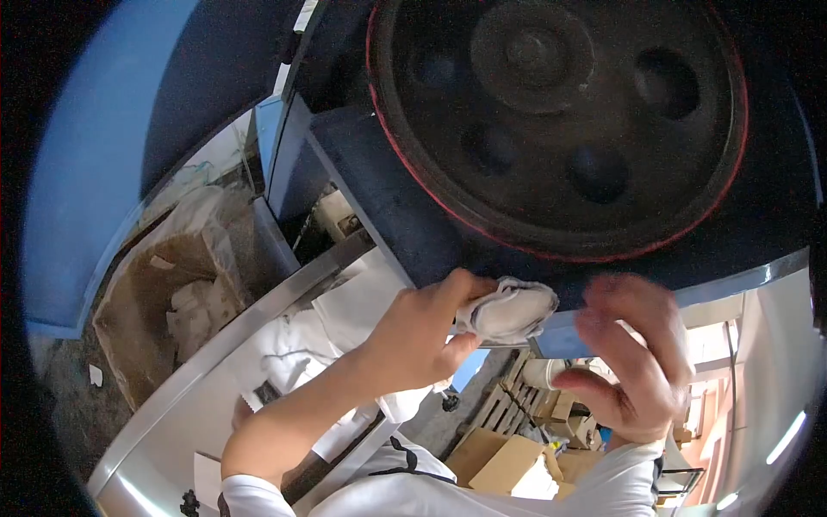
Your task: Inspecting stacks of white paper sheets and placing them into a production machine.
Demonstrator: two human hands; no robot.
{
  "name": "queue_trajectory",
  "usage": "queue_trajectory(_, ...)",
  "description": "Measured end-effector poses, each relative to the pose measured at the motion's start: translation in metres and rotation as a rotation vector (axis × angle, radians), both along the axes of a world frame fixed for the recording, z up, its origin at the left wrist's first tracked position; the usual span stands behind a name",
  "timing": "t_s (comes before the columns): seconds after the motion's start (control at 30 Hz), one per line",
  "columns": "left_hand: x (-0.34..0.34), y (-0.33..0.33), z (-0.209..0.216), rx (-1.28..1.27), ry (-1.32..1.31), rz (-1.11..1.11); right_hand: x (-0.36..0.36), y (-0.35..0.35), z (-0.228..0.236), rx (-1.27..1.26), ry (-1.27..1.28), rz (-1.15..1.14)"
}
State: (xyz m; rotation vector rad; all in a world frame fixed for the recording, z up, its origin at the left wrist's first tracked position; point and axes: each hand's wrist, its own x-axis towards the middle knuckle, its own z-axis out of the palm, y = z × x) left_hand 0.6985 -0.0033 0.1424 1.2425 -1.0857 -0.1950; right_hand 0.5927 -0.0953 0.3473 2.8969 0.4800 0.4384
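Observation:
In my left hand (428, 326) is a rolled or bunched white cloth piece (510, 312) with a dark-edged rim, pinched between thumb and fingers. My right hand (636, 358) is raised just to the right of it, fingers curved and apart, with nothing visible in them; motion blurs it slightly. The two hands do not touch. Above and beyond them is a large dark wheel (551, 164) with round holes and a thin red line around its rim, set in a dark blue machine housing (379, 181).
More white cloth pieces (297, 349) lie on a metal-edged table (185, 405) under my left forearm. At the left, a lined cardboard box (142, 289) holds pale scraps. Cardboard boxes (508, 465) and a wooden pallet (508, 401) are beyond my lap. A blue panel (95, 164) stands far left.

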Motion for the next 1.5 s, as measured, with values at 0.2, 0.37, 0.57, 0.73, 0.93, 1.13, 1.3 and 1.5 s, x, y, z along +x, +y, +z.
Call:
queue_trajectory(0.2, -0.002, -0.005, 0.008, -0.111, 0.101, -0.055, 0.034, 0.004, -0.002, -0.102, 0.402, -0.138)
queue_trajectory(0.37, 0.001, -0.009, 0.010, -0.162, 0.163, -0.107, 0.040, 0.011, 0.008, -0.171, 0.463, -0.150)
queue_trajectory(0.57, 0.010, -0.002, 0.010, -0.059, 0.116, -0.106, 0.025, 0.005, 0.030, -0.190, 0.235, -0.107)
queue_trajectory(0.73, 0.007, -0.002, 0.006, -0.155, 0.064, -0.017, 0.027, -0.001, 0.028, -0.146, 0.271, -0.086)
queue_trajectory(0.93, -0.004, -0.019, -0.003, -0.231, 0.081, -0.112, 0.039, 0.012, 0.027, -0.236, 0.451, -0.160)
queue_trajectory(1.13, 0.005, -0.022, -0.006, -0.213, -0.055, 0.027, 0.056, 0.016, 0.012, -0.343, 0.547, -0.216)
queue_trajectory(1.3, 0.011, -0.019, -0.010, -0.186, -0.158, 0.003, 0.050, 0.031, -0.010, -0.442, 0.583, -0.253)
queue_trajectory(1.5, 0.008, -0.029, -0.025, -0.217, -0.122, -0.173, 0.008, 0.046, -0.057, -0.734, 0.349, -0.178)
